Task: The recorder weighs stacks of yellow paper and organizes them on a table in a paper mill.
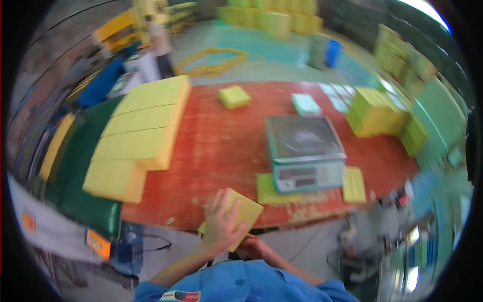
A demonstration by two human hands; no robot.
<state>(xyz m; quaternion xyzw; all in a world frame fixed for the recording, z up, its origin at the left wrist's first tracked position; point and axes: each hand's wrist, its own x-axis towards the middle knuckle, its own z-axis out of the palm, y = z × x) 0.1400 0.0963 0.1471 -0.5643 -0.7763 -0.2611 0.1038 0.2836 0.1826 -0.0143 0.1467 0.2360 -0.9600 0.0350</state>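
At the near edge of the table I hold a yellow box [250,210] tilted between my two hands. My left hand [222,221] lies across its upper left face, thumb and fingers spread over it. My right hand [253,245] grips the box at its lower right edge; its fingers are partly hidden behind it. To the right stands a teal weighing scale [304,136] with a bare metal pan and a front display panel. A flat yellow carton piece [354,185] lies beside the scale, and another yellow piece [266,190] sticks out from under it.
A block of packed yellow boxes [143,110] stands on the red table [221,136] at left, beside a green conveyor belt [85,156]. One yellow box [234,96] sits at the far side. More yellow boxes [375,113] and pale stacks [306,104] are at right. A person [161,48] stands beyond.
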